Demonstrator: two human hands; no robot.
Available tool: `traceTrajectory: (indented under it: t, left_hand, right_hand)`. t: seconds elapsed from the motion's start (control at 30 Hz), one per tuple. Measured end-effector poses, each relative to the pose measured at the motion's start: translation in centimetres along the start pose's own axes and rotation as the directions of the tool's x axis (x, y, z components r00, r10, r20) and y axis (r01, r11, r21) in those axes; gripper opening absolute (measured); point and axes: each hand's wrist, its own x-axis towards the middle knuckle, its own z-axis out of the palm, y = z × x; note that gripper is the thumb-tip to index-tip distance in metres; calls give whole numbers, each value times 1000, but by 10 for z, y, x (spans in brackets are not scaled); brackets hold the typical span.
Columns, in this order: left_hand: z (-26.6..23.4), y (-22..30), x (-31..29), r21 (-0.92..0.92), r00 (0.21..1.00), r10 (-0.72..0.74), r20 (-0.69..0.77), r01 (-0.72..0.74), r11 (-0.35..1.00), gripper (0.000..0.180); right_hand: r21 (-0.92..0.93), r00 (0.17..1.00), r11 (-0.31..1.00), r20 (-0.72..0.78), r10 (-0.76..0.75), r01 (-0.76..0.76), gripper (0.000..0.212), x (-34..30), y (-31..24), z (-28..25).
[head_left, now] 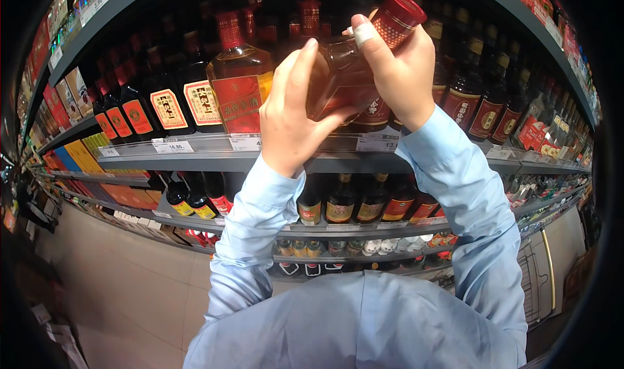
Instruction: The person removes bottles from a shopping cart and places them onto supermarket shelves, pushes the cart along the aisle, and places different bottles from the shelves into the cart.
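Note:
Both my hands hold a glass liquor bottle [341, 70], tilted in front of the upper shelf with its red patterned cap [400, 18] toward the upper right. My left hand [292, 109] is wrapped round the bottle's body, with the thumb along its lower side. Around the neck, just below the cap, my right hand [406, 70] is closed; a white wrap covers part of its thumb. Left of my left hand stands a similar square bottle [239, 86] with a red label and red cap. My fingers hide parts of the held bottle.
Dark bottles with cream labels [170, 106] line the upper shelf at left. More dark bottles [463, 99] stand at right. The grey shelf edge [338, 163] carries price tags. Lower shelves hold more bottles [341, 206]. A wire rack [538, 271] stands at lower right.

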Motion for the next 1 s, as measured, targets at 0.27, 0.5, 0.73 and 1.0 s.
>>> traceTrajectory:
  t: [0.27, 0.5, 0.73, 1.0]
  left_hand:
    - [-2, -7, -3, 51, 999, 0, 36, -2, 999, 87]
    - [8, -15, -18, 373, 958, 288, 22, -275, 886, 63]
    - [14, -6, -54, 419, 950, 214, 226, -293, 859, 48]
    - [19, -10, -71, 376, 946, 155, 285, -258, 890, 48]
  right_hand:
    - [-241, 968, 939, 0, 253, -245, 29, 9, -25, 21]
    - [-204, 965, 945, 8, 261, -254, 29, 10, -7, 31]
    - [-233, 886, 865, 34, 463, -444, 35, 9, -16, 33]
    - [-224, 886, 872, 66, 460, -436, 38, 11, -15, 47]
